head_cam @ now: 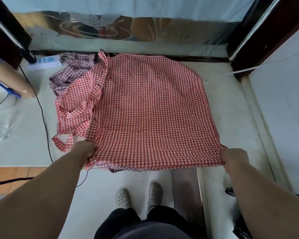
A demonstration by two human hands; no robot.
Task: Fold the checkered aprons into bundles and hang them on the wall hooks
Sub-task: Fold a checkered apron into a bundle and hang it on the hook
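The curled fingers of the left hand (87, 152) bunch the near left corner of a red checkered apron (148, 109), and the right hand (235, 157) pinches the near right corner, its fingertips tucked out of sight under the cloth. Between the two hands the hem is drawn fairly taut along the near edge of a pale ledge (231, 118). The apron lies spread flat over the middle of the ledge, reaching almost to its back edge. Toward the ledge's left side, more red checkered fabric is crumpled in folds, and a looped strap (62, 142) trails off near the left wrist. A purple checkered apron (71, 69) lies rumpled at the back left of the ledge, partly under the red cloth; a strip of purple check also shows beneath the red hem at the ledge's near edge. A white power strip (45, 61) sits at the back left corner, and a black cable (41, 109) runs from there across the ledge's left part and over its near edge. A cardboard tube (12, 78) juts in at the far left end. A patterned glass panel (110, 28) rises behind the ledge. On the tiled floor below the near edge stand two pale perforated clogs (122, 198).
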